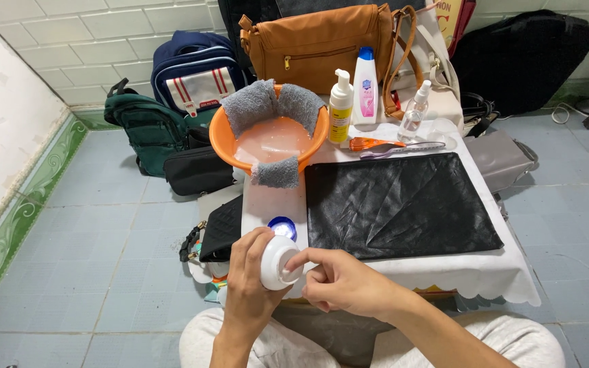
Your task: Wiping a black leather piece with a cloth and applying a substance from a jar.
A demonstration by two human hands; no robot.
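My left hand grips a small white round jar held near the front edge of a low table. My right hand rests its fingertips on the jar's rim at the right side. Just behind the jar, a blue jar lid lies on the white table cover. A flat black leather bag lies spread across the middle of the table. An orange basin of water stands at the back left, with grey cloths draped over its rim.
Behind the black bag lie a comb and a spoon-like tool, with a yellow pump bottle, a white bottle and a clear spray bottle. A tan handbag, backpacks and dark bags crowd the tiled floor around the table.
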